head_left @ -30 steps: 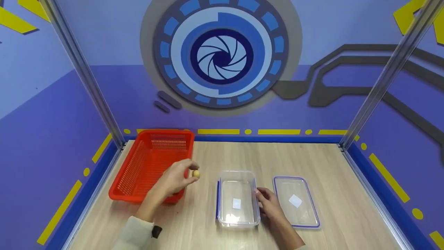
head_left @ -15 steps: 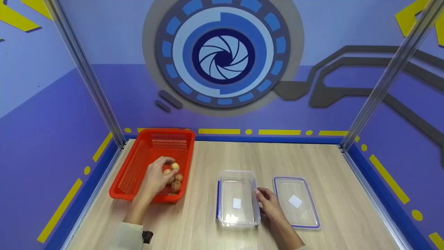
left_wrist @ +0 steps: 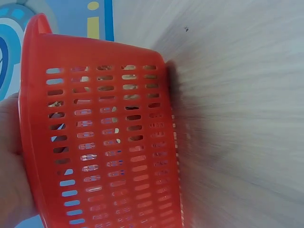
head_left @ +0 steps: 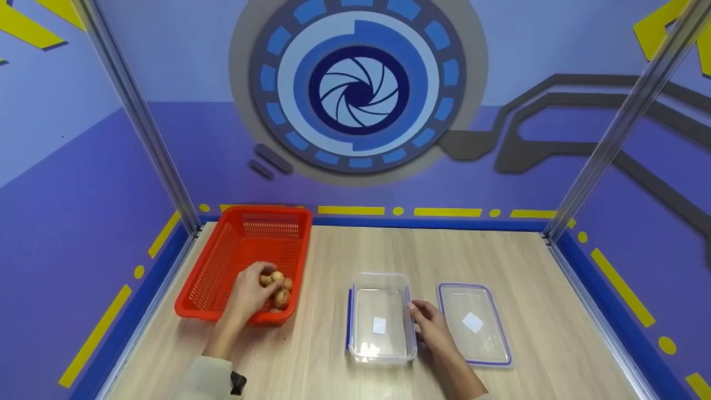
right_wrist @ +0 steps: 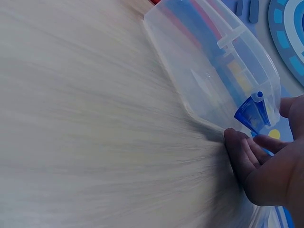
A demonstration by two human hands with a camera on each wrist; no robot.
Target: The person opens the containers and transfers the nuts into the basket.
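Note:
In the head view my left hand point(head_left: 251, 290) is inside the red plastic basket point(head_left: 199, 276). Its thumb and fingers pinch a small round pale-brown ball point(head_left: 277, 275). Several similar brown balls point(head_left: 282, 299) lie beside it at the basket's near right; they resemble nuts or tiny potatoes, but I cannot tell the kind. A clear plastic food container point(head_left: 380, 304) stands lidless on the table, and nothing shows in it but a white label. My right hand point(head_left: 432, 325) holds its right wall, thumb at the rim, with fingers low along the outside in the right wrist view.
Right of the container lies its clear lid point(head_left: 475, 339) with a purple-blue edge, flat on the wooden table point(head_left: 555, 311). A blue-purple printed wall point(head_left: 533, 191) closes off the back, and side panels stand left and right.
My left hand has gone from beyond the basket's right rim leftward into it with the pale ball, then lower. My right hand, the container and the lid stay put.

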